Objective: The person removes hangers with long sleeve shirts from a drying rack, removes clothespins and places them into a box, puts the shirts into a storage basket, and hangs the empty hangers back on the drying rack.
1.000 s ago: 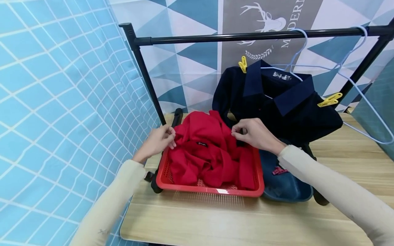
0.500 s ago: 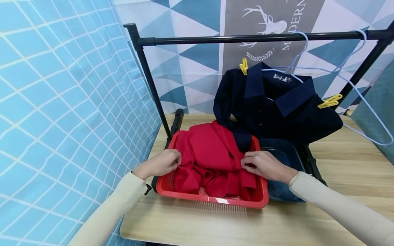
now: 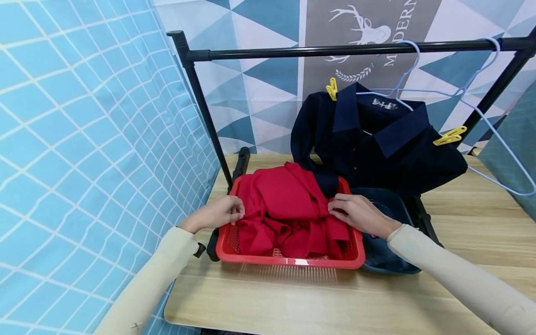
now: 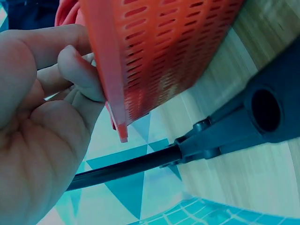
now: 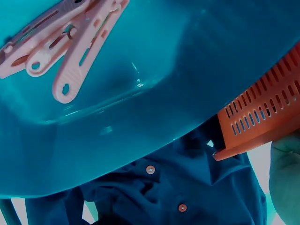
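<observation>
A red garment (image 3: 284, 195) lies bunched in a red plastic basket (image 3: 289, 260) in the head view. My left hand (image 3: 217, 213) pinches the garment's left edge beside the basket rim. In the left wrist view, the curled fingers of that hand (image 4: 42, 103) are at the perforated basket's rim (image 4: 112, 84), their tips partly hidden. My right hand (image 3: 362, 214) grips the garment on the right with bent fingers. Only a sliver of the right hand (image 5: 286, 178) shows in the right wrist view.
A dark blue shirt (image 3: 368, 158) hangs from a light blue hanger (image 3: 398, 88) with yellow clips (image 3: 450, 136); its sleeve reaches the basket. Another hanger hangs at right on the black rack (image 3: 301, 52). A blue basin (image 3: 387, 251) holds pink clips (image 5: 70, 51).
Both hands lowered the red garment toward me into the basket, and its black label went out of sight. Over the last half second the hands and garment shifted only slightly.
</observation>
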`<state>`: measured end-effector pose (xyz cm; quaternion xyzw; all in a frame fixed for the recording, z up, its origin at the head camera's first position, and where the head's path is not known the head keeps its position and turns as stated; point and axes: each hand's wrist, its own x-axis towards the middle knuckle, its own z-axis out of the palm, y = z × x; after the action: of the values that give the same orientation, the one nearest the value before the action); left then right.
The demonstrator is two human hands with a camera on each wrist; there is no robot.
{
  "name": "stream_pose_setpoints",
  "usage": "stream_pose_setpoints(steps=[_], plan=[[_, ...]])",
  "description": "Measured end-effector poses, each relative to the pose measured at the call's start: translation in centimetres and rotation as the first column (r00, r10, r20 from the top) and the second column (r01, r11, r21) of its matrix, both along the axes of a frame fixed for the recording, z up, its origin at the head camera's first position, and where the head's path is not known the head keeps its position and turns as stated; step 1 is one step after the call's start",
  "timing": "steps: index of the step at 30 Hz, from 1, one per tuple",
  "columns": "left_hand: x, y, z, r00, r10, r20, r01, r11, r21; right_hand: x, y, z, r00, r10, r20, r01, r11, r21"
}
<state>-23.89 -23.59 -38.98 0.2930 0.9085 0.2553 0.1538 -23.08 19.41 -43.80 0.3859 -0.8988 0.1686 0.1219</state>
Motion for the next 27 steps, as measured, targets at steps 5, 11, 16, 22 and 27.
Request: stream_pose_setpoints(steps=[5,11,16,22,27], plan=[[-0.7,-0.1,0.8,0.999,0.008,0.052,-0.011,0.998,0.056,-0.4,-0.1,0.9,0.990,0.004,0.139,0.001,0.999,-0.037],[-2.8,1.0,1.6,0.982,0.188,-0.011,-0.186,0.979,0.081,-2.3,-0.8,3.4,0.923,-0.073,0.378,0.104,0.993,-0.061],[-4.8,2.6,1.8,0.955,0.298,-0.011,-0.298,0.955,-0.005,-3.9,-2.5,4.5,0.813,-0.176,0.555,0.201,0.979,0.015],[-5.8,4.9,1.9,0.976,0.217,0.008,-0.216,0.975,-0.051,-4.4,-4.7,4.9,0.796,-0.161,0.583,0.210,0.978,-0.016],[-4.6,4.9,3.5,0.977,0.212,-0.031,-0.209,0.975,0.071,-3.2,-4.5,6.1,0.838,-0.119,0.532,0.236,0.959,-0.157]])
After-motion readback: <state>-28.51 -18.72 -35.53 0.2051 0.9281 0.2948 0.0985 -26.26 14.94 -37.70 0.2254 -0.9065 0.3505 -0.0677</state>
